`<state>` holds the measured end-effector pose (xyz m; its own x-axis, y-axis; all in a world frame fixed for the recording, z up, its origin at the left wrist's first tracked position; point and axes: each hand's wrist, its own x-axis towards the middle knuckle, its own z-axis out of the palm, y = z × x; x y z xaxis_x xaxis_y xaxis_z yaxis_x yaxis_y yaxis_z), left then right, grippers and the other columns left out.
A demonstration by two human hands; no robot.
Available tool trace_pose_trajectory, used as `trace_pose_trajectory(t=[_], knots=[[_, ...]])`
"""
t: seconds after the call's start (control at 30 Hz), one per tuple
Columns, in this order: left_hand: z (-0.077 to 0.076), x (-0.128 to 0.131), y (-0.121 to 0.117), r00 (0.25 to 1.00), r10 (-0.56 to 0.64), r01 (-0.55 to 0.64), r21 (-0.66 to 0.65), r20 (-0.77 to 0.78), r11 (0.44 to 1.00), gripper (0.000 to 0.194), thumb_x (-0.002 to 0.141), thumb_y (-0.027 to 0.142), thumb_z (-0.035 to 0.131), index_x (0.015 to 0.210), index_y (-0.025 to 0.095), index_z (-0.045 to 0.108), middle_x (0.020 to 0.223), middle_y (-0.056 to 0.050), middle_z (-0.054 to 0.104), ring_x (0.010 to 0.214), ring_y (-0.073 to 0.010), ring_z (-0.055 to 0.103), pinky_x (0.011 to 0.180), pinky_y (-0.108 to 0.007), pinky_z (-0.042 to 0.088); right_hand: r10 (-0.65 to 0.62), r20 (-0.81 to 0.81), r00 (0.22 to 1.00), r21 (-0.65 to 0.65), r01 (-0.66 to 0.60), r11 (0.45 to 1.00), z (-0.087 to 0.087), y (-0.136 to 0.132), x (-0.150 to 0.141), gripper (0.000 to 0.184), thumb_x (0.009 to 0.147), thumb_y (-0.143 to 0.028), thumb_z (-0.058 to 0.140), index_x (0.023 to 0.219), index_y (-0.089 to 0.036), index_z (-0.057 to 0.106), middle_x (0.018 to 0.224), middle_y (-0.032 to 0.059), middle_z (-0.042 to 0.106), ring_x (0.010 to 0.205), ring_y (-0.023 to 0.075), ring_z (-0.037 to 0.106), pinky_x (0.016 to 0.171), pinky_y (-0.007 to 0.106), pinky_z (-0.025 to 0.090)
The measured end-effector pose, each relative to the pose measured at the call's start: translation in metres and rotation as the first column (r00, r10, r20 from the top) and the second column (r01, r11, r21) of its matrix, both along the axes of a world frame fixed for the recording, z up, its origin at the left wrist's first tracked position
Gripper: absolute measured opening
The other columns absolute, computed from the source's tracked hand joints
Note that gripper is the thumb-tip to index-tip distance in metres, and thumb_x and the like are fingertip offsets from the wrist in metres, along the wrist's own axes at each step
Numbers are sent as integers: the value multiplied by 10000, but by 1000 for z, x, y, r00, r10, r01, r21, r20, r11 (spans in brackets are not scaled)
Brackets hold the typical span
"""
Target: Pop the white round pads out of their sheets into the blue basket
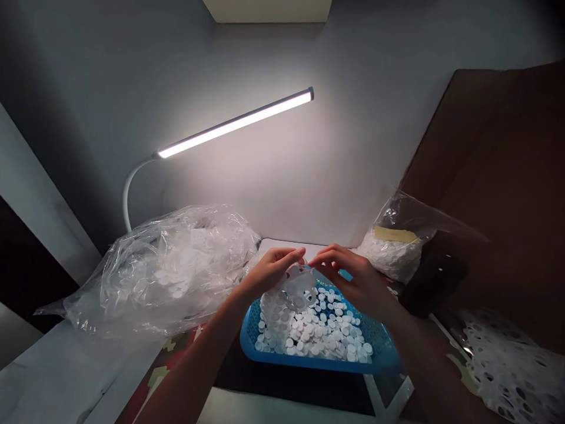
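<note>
My left hand (279, 268) is closed on a thin translucent plastic sheet (300, 291) with round cut-outs, its thumb on top. The sheet hangs above a blue plastic basket (309, 364). My right hand (351, 277) is at the sheet's upper right edge, index finger and thumb brought together. Whatever sits between those fingertips is too small to make out. Many small white round discs (326, 333) lie loose in the basket. Another pale sheet with rows of round shapes (276, 315) rests at the basket's left side, partly under the held one.
A large clear bag of white pieces (176, 271) stands at the left. Behind my right hand is a smaller clear bag (392, 253) with a yellow label. A dark object (435, 277) and punched-out sheets (512, 365) lie right. A lit lamp (238, 123) hangs above.
</note>
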<state>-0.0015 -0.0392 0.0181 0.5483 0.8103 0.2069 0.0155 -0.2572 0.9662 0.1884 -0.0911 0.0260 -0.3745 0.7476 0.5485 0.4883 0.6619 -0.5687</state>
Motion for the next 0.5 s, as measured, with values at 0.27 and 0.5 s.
trace_pose_trajectory(t=[0.27,0.5], knots=[[-2,-6,1,992,-122,122,-48,3,991,320,762,452,657,703,147,581,563,47,395,501,-62,359,475,-211,245,-37,-239,970,-194,-10,981,-3,6,8,182,883,-372,528,959,-218,591,843,21,575,707,130,529,590,244,455],[-2,-4,0,994,-112,112,-27,-9,993,332,760,424,664,620,157,524,541,58,325,485,-60,308,460,-218,211,-58,-33,998,-86,55,995,2,-3,-1,88,856,-287,551,900,-225,596,911,30,603,723,135,524,636,273,467]])
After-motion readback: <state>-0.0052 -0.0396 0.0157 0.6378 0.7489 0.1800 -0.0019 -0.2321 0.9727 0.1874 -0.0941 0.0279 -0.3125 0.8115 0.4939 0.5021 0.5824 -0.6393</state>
